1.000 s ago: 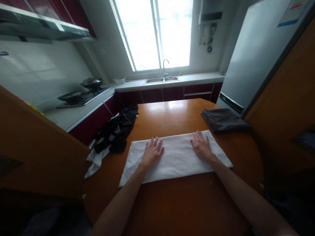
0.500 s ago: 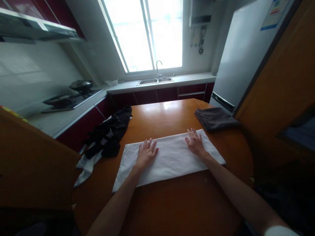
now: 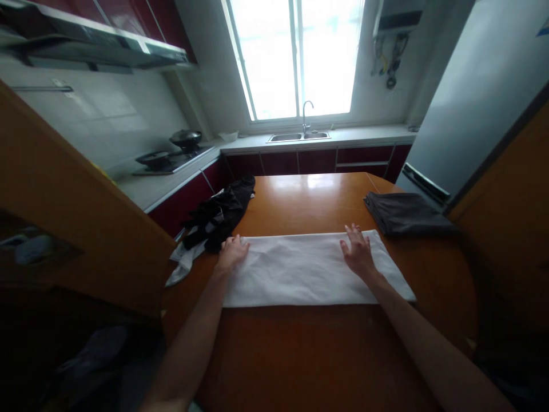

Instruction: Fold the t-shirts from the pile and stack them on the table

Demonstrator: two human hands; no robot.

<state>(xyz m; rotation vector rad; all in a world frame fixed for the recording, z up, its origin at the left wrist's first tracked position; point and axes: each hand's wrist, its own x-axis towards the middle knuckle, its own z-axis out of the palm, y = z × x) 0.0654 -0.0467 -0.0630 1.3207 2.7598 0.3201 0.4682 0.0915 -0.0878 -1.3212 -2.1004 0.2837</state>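
A white cloth [image 3: 295,272], folded into a long rectangle, lies flat across the table. My left hand [image 3: 233,252] is at its far left corner, fingers bent round the edge and thumb on top; the fingertips are partly hidden. Toward the cloth's right end my right hand [image 3: 358,252] rests on top, fingers spread and holding nothing. Beyond my left hand is a loose heap of black clothes [image 3: 227,209] with a white piece [image 3: 185,266] sticking out. A folded dark grey cloth [image 3: 407,213] lies to the right, past my right hand.
The round-ended wooden table [image 3: 300,209] carries all the cloths. Behind it run a counter with a sink [image 3: 286,137] and a stove with pans [image 3: 185,138]. A fridge [image 3: 467,103] stands at right, and a wooden panel [image 3: 86,217] is close on the left.
My left hand has moved from flat on the cloth to its far left corner, its fingers now bent. My right hand stays on the cloth. The view has turned left.
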